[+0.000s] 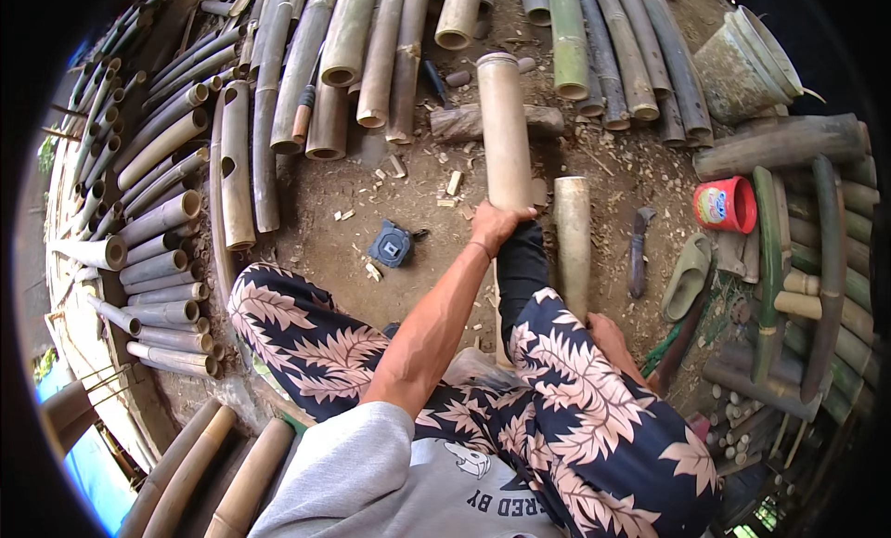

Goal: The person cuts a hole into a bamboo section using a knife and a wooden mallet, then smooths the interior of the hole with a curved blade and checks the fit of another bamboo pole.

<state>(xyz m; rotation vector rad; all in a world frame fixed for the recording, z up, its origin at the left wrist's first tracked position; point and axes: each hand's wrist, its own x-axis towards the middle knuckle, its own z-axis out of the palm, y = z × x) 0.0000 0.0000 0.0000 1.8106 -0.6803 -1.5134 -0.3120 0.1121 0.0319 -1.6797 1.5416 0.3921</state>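
Observation:
My left hand is closed around the near end of a pale, thick bamboo tube, in front of my dark-covered shin. The tube's far end rests across a short wooden block. Low beside my right knee is my right hand, partly covered by the patterned trouser leg; its fingers do not show clearly. A second pale bamboo piece lies on the ground just ahead of it. Farther right lies a knife with a dark handle. The dark tape measure sits left of my left forearm.
Rows of bamboo poles line the far side, with more stacked left and right. A red tub, a dirty white bucket and a green slipper stand or lie at right. Wood chips litter the dirt floor.

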